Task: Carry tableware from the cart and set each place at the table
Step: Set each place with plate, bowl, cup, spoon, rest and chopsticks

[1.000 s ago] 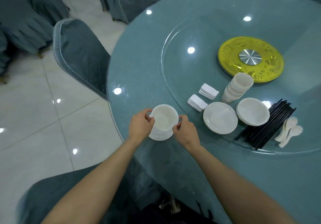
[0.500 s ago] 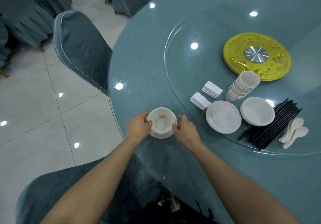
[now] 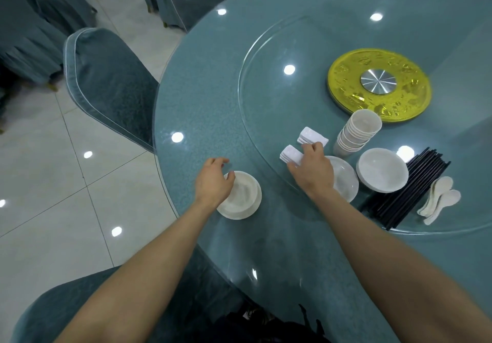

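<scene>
Bowl, small white ceramic (image 3: 242, 193), sits in a white saucer (image 3: 235, 216) at the near left edge of the round teal table (image 3: 199, 103). Our left hand (image 3: 213, 183) hangs over its left rim, fingers loose, holding nothing. Half a second ago both hands pinched that rim. Our right hand (image 3: 311, 172) has since moved right onto the glass turntable (image 3: 266, 89) and curls round the nearer stack of white rectangular rests (image 3: 290, 153). Nested white cups (image 3: 356, 132) stand just beyond.
</scene>
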